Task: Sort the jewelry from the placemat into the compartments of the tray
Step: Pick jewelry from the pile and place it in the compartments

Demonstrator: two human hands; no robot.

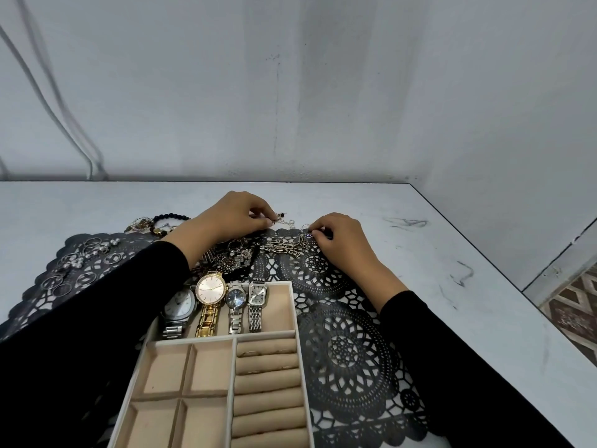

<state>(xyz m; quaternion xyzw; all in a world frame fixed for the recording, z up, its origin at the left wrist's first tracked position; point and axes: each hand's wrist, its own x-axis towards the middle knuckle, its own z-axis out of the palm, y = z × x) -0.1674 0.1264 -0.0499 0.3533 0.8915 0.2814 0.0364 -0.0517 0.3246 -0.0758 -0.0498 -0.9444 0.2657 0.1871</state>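
Both hands are up at the far edge of the black lace placemat on my feed. The left hand has its fingers curled, thumb and fingertips pinching one end of a thin chain. The right hand is curled too, pinching the chain's other end just beside a chunky silver link piece. The chain runs slack between them along the mat's scalloped edge, where it meets the white table. The hands are near each other, not touching.

Just beside the left wrist I see a tangled heap of jewelry on the mat; I can't pick out single pieces in it. Farther left a scatter of silver rings sits on the mat. A black beaded bracelet lies on the table just past the mat's edge, beside a small gold-toned clump.

The beige tray sits on the mat, close to me. Its long far compartment holds four watches side by side: a silver watch, a gold watch, a blue-dial watch and a rectangular watch. Their top ends reach over the far wall. Nearer me are four square compartments, and to their right the ring rolls carry a few thin bands in the top slots. Black sleeves cover both forearms.
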